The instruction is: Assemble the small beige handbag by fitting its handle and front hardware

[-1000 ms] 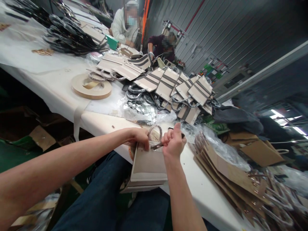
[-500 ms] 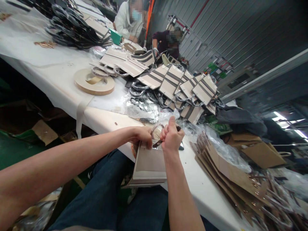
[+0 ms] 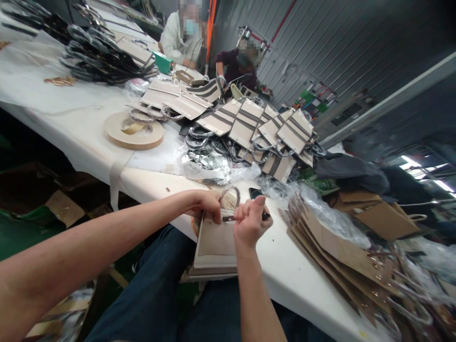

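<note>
A beige bag panel [image 3: 215,244] lies over the near edge of the white table [image 3: 89,137], partly above my lap. My left hand [image 3: 206,204] is closed, pinching the panel's top edge beside its wrapped ring handle [image 3: 231,194]. My right hand [image 3: 251,221] is a fist around a thin dark tool [image 3: 228,219] whose tip points at the left fingers. A dark phone-like object [image 3: 255,193] lies just beyond my right hand.
Striped bag panels [image 3: 249,126] with wrapped handles are heaped mid-table. A roll of tan tape [image 3: 133,130] lies to the left, brown panels [image 3: 342,259] stack at right, dark handles [image 3: 99,57] pile far left. Two people [image 3: 213,42] sit at the far end.
My right hand has dropped and tipped the tool flatter toward the left fingers, with the thumb now lowered. The left hand keeps its pinch. The view shifted slightly.
</note>
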{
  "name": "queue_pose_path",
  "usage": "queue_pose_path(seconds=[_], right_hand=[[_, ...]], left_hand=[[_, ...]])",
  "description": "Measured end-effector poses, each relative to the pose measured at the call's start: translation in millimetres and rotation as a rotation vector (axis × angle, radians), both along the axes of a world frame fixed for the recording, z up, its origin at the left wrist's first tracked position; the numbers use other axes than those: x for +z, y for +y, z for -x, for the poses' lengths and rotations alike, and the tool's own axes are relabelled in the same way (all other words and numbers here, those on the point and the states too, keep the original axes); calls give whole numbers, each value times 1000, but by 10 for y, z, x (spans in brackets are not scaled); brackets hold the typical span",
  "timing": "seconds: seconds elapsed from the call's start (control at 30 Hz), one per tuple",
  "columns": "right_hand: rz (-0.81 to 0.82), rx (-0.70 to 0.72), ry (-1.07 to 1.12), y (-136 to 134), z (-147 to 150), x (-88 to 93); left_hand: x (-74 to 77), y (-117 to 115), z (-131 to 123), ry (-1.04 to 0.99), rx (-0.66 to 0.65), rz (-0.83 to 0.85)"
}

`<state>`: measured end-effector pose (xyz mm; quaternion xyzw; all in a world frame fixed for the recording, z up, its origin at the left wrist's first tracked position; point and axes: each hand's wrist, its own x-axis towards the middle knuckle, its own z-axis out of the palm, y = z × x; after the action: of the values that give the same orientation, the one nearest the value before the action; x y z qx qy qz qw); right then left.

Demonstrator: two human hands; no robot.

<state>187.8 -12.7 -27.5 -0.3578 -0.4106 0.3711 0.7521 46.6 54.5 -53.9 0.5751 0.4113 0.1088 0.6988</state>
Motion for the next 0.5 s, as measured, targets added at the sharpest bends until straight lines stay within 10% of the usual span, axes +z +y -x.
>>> queue_pose_path(seconds=[0.5], right_hand=[[26,-9,1,5,-82,42]], left_hand=[[31,3,-14,37,33,23]])
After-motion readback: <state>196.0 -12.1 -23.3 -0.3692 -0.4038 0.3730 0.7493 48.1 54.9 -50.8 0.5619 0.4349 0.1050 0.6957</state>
